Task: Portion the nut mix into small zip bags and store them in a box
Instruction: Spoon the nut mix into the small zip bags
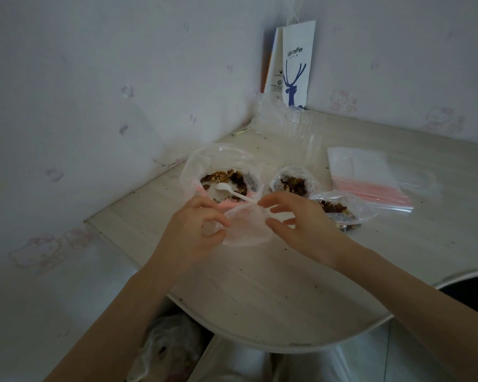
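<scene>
An empty small zip bag [246,227] is pinched at its left edge by the left hand [196,230] and pulled open from the right by the right hand [295,221], its mouth spread between them. The big bag of nut mix [224,177], a white spoon [232,193] resting inside, lies just beyond, nearer the left hand. Two filled bags [315,194] and spare bags [370,177] are seen rightward on the table [260,285].

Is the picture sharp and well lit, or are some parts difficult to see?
Head view: dim, flat light; wide-angle lens curves the table edge; the clear empty bag between both hands is faint; the plastic cup almost disappears.
</scene>
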